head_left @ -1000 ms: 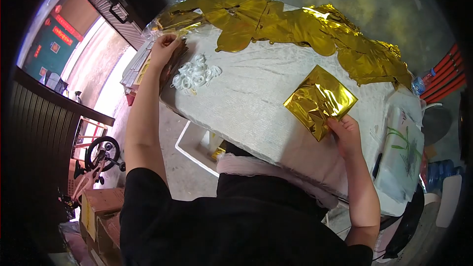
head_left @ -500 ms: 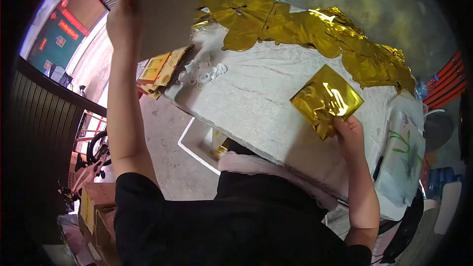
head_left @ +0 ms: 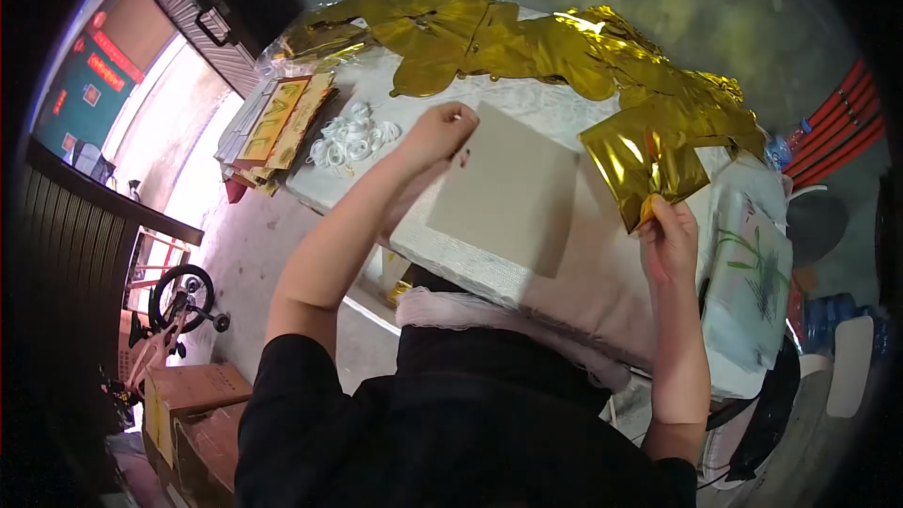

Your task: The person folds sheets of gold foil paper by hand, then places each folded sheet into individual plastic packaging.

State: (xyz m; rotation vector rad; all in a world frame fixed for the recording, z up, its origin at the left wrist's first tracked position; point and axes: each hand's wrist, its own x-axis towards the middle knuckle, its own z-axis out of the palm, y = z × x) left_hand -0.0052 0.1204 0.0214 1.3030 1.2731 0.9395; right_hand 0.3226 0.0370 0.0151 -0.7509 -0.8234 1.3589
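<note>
A flat grey-beige board (head_left: 513, 188) is over the white-covered table, tilted, with my left hand (head_left: 437, 134) closed at its upper left corner. On the right, my right hand (head_left: 670, 226) pinches the lower corner of a folded shiny gold foil sheet (head_left: 644, 165). The foil is just right of the board, with a small gap between them. White ribbon coils (head_left: 353, 139) lie to the left of my left hand. Large gold foil pieces (head_left: 480, 33) stretch along the table's far edge.
The table (head_left: 451, 249) has a stack of printed packets (head_left: 277, 127) at its left end. A wrapped package with green marks (head_left: 748, 268) lies at the right. Cardboard boxes (head_left: 198, 395) and a bicycle (head_left: 183, 301) stand at lower left. Red poles (head_left: 837, 127) are at far right.
My left hand has brought the board down from the upper left to the middle of the table. My right hand and the gold foil have shifted slightly; the view has turned a little.
</note>
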